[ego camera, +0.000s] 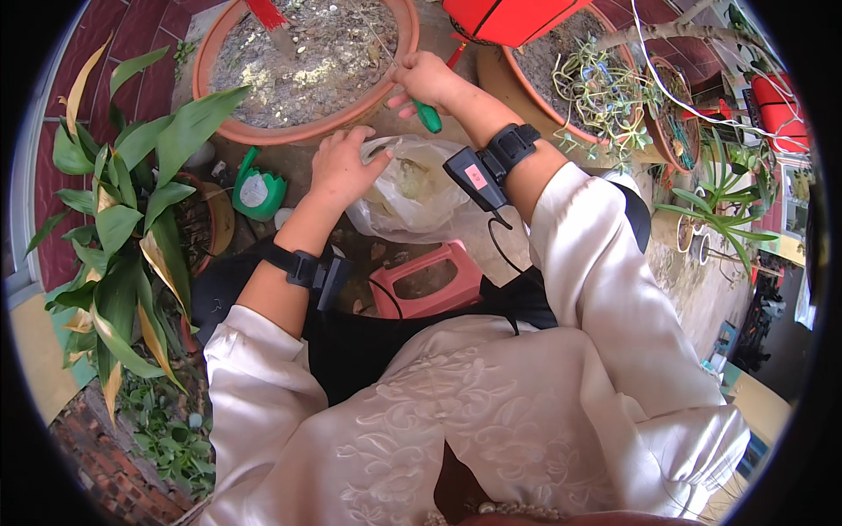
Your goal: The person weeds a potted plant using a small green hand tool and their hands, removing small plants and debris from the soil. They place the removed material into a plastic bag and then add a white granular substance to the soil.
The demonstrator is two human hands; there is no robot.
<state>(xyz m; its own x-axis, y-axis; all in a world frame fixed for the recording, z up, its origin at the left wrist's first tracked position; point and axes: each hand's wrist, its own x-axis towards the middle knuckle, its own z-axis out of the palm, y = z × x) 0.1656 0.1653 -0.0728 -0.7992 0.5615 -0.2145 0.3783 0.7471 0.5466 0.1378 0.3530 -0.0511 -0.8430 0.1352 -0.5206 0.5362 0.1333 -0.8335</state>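
Note:
My right hand [427, 82] grips a green-handled tool [428, 117], which looks like a screwdriver. Its thin metal shaft slants up and left over the soil of a large terracotta-coloured pot [309, 135]; whether the tip touches the soil is unclear. Pale yellow crumbs [316, 76] lie scattered on that soil. My left hand [345, 164] is empty with fingers apart, just below the pot's rim and by the left edge of a translucent plastic bag [414, 210]. Something yellowish shows within the bag, which rests on the ground between my knees.
A red lantern [506, 16] hangs close beyond my right hand. Left stand a leafy potted plant [118, 217] and a green plastic container [261, 191]. A pink plastic stool [431, 304] is near my lap. Another large pot [552, 115] holds a trailing plant [602, 89] at right.

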